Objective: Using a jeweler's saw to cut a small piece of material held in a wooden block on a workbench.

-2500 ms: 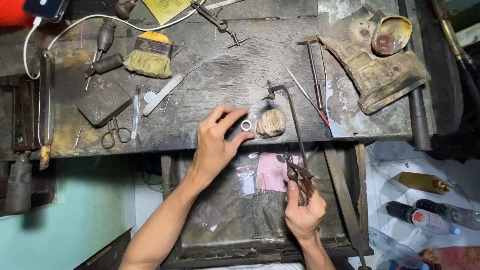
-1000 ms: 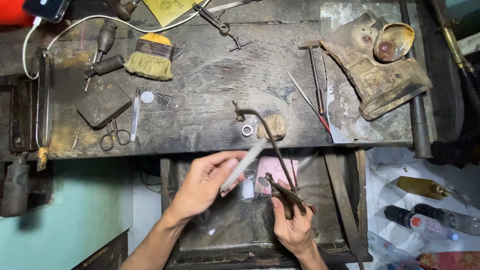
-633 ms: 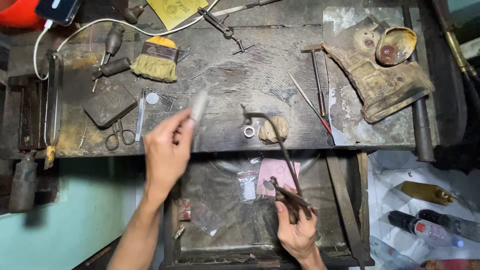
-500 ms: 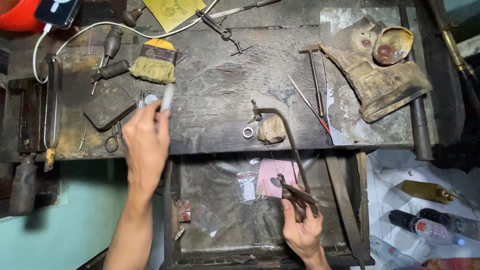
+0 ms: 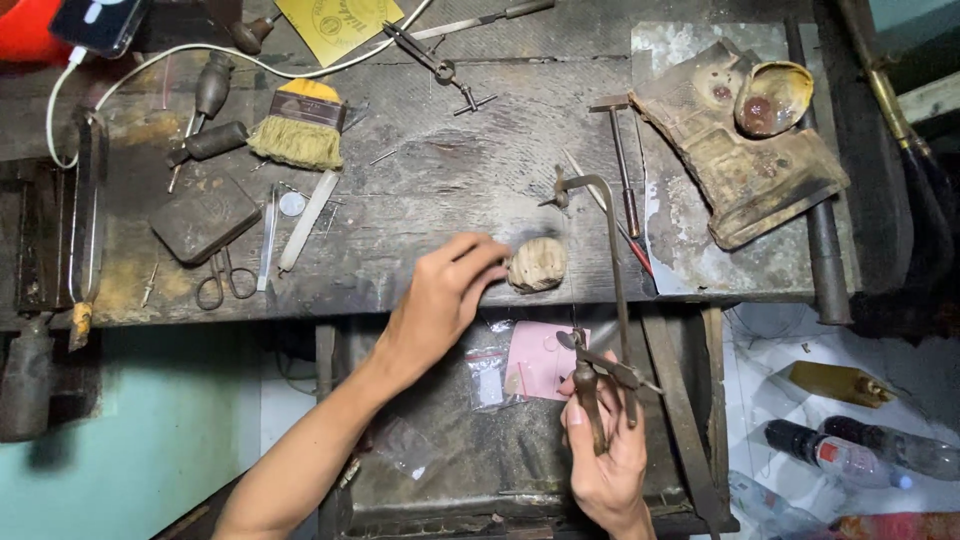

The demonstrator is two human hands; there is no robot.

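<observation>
From the head view, the left hand (image 5: 440,295) rests on the worktop (image 5: 440,170), fingers curled loosely beside the wooden peg (image 5: 537,263). The right hand (image 5: 605,460) grips the jeweller's saw (image 5: 600,290) over the open drawer (image 5: 450,450).

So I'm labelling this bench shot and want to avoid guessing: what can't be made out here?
Head view, the only one:
- Whatever lies under the left hand by the wooden peg: the fingers cover it.
- The jeweller's saw blade: too thin to see.
- The saw's handle: wrapped by the right hand.
- Contents of the small plastic bag: too small.
- The phone: cut by the top edge.
</observation>
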